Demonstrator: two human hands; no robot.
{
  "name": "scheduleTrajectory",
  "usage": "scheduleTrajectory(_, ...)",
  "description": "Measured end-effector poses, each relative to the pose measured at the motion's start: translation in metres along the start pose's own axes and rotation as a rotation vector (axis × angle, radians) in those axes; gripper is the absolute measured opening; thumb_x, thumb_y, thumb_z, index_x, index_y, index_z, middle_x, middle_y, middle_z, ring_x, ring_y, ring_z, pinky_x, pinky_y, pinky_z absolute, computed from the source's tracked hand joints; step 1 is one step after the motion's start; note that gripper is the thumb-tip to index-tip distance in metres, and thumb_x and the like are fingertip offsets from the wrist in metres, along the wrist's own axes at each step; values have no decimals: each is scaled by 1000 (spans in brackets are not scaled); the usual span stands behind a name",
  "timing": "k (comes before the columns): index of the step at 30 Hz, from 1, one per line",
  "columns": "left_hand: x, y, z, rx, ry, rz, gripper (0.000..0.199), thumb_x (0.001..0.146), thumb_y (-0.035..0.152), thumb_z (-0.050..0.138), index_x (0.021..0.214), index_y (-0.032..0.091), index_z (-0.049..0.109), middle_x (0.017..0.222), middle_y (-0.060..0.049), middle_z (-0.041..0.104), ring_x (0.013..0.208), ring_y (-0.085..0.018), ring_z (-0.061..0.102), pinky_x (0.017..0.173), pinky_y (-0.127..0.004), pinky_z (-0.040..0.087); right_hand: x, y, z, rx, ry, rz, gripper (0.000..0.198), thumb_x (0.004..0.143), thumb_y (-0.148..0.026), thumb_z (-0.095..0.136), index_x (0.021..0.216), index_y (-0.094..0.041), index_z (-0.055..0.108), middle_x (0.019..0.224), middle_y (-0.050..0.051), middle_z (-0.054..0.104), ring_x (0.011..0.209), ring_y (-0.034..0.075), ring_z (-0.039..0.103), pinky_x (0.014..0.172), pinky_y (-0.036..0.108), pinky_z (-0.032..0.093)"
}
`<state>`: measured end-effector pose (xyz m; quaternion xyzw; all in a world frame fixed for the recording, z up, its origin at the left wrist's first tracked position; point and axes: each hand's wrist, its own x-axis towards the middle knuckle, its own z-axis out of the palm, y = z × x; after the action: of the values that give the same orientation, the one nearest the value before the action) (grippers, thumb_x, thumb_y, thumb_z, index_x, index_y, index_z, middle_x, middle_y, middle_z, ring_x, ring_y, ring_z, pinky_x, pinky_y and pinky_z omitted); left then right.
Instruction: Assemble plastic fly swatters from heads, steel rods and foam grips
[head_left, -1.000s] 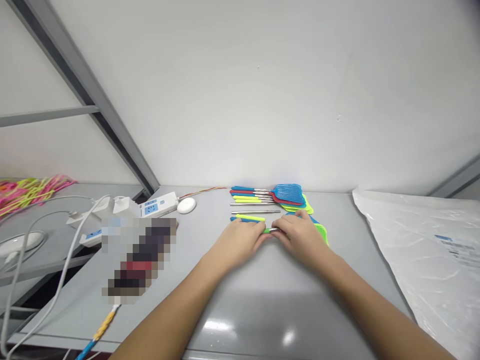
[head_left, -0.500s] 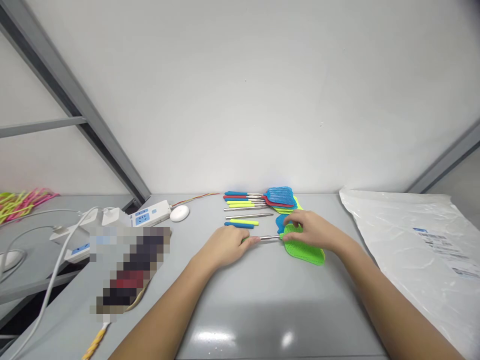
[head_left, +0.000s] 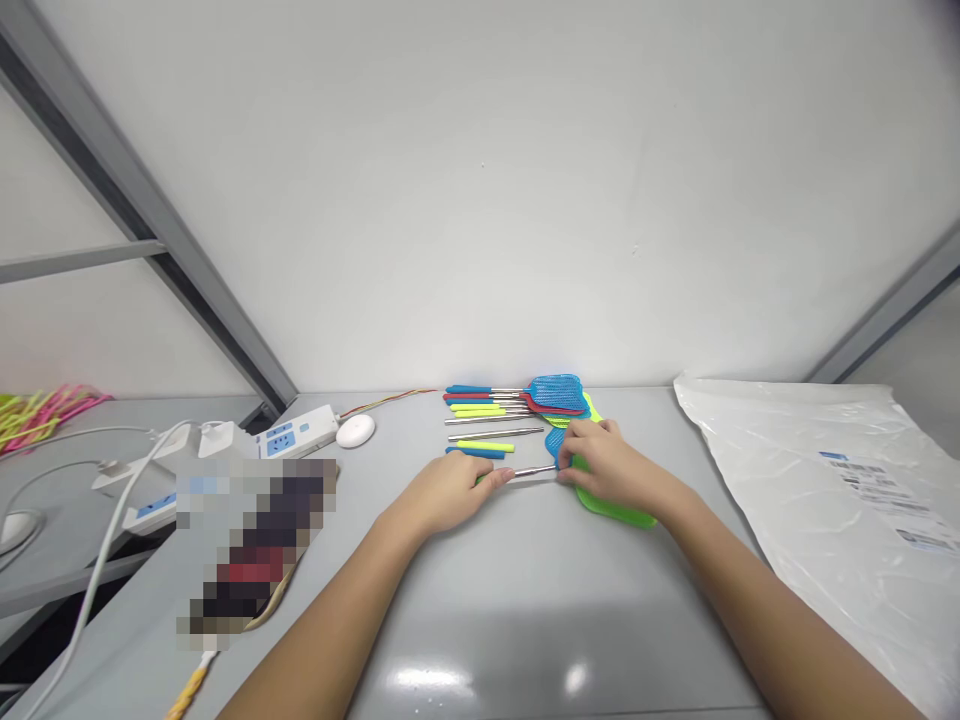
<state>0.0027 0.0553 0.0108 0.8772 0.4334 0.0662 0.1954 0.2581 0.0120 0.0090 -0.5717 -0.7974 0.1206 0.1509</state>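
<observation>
Green swatter [head_left: 616, 512] looks light, stiff-shafted; my left grip [head_left: 454, 492] pinches handle [head_left: 481, 480], right grip [head_left: 609, 466] pinches shaft's [head_left: 534, 470] far end: good holds.

Green swatter head [head_left: 619, 513] partly behind right hand [head_left: 604, 466]

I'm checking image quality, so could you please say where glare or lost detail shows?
Head view: two bright reflections on the tabletop near its front edge; head view: pixelated item left of the left hand; head view: print on the white bag too small to read.
</observation>
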Motion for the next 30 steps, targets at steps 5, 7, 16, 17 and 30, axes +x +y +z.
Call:
scheduleTrajectory(5,0,-1,1,-22,1,9,60,90,64,22,71,22,61,66,-2,63,61,-19,54,55,-27,28,-1,-9,-8,107,-10,-85,12,89,-33,51,85,-24,56,89,0,61,95,20,51,97,42,30)
scheduleTrajectory(7,1,-2,1,-34,11,28,60,90,63,22,71,22,61,65,-2,62,60,-18,54,55,-27,28,-2,-13,-10,156,-49,-61,12,89,-35,49,85,-24,53,86,-1,62,95,20,53,95,41,33)
scheduleTrajectory(16,1,-3,3,23,41,95,60,90,62,27,56,20,52,54,0,53,52,-15,45,53,-27,23,-5,-15,-17,409,-180,14,15,84,-34,56,95,-24,55,87,0,65,81,17,58,69,29,43)
scheduleTrajectory(17,1,-2,3,27,43,104,60,90,62,27,55,20,50,52,0,52,51,-14,43,52,-27,23,-5,-16,-18,428,-207,12,15,85,-35,55,95,-24,56,86,0,65,79,16,58,68,28,43)
scheduleTrajectory(30,2,0,4,-29,38,185,55,91,58,31,54,19,43,50,1,42,49,-12,33,53,-28,22,-3,-14,-15,429,-254,73,26,94,-34,35,103,-25,57,91,1,62,81,16,57,77,33,44)
